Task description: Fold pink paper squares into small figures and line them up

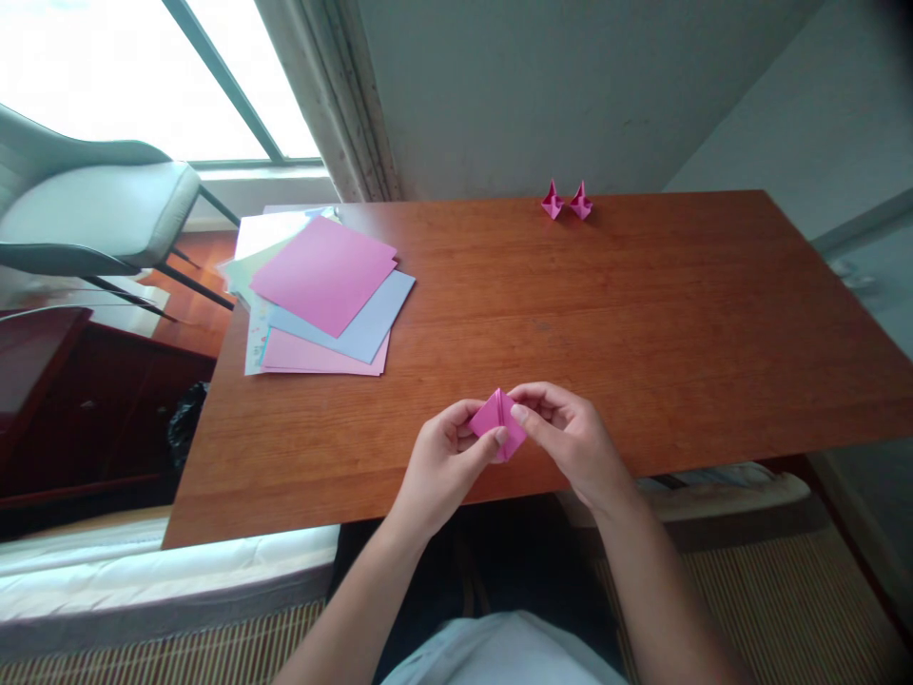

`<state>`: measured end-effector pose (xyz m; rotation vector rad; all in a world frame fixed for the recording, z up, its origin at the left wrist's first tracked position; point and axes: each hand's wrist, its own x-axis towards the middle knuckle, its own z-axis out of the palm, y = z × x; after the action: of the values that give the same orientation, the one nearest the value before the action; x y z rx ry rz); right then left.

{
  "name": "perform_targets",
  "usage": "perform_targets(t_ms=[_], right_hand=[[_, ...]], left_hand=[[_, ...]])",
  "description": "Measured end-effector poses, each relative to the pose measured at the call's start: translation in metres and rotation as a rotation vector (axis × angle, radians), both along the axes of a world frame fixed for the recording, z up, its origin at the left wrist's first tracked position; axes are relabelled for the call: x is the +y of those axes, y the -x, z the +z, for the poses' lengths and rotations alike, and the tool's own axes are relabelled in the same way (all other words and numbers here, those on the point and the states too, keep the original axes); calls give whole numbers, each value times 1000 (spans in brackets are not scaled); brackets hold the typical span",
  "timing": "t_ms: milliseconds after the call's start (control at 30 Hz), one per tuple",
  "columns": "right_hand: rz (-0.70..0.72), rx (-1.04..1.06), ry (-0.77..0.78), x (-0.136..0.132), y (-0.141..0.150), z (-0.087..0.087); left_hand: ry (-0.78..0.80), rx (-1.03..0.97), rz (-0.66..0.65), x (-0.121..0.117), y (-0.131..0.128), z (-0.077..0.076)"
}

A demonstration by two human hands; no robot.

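A small pink folded paper (492, 413), diamond-shaped with a crease line down its middle, is held between both hands near the table's front edge. My left hand (451, 455) pinches its left and lower side, the thumb lying across the front near the bottom. On the upper right side, my right hand (567, 433) grips it with thumb and fingers, the thumb near the centre crease. Parts of the paper behind the fingers are hidden.
Two pink origami figures (581, 203) stand at the table's back edge. Sheets of pink paper (324, 271) and blue paper (381, 309) lie stacked on the left of the wooden table (642, 314). A chair (100, 200) stands beyond the left edge, by the window and curtain.
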<state>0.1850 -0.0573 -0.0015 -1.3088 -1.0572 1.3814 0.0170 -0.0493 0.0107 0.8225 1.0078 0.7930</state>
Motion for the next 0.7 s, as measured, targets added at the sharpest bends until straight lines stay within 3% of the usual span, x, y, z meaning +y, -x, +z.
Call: perform_targets(t_ms=[367, 500, 700], right_hand=[[11, -49, 27, 1, 0, 7], [16, -47, 78, -7, 0, 8], [113, -155, 21, -19, 7, 13]], left_hand=[[37, 4, -17, 5, 0, 2], [17, -3, 44, 3, 0, 1], [-32, 25, 205, 2, -5, 0]])
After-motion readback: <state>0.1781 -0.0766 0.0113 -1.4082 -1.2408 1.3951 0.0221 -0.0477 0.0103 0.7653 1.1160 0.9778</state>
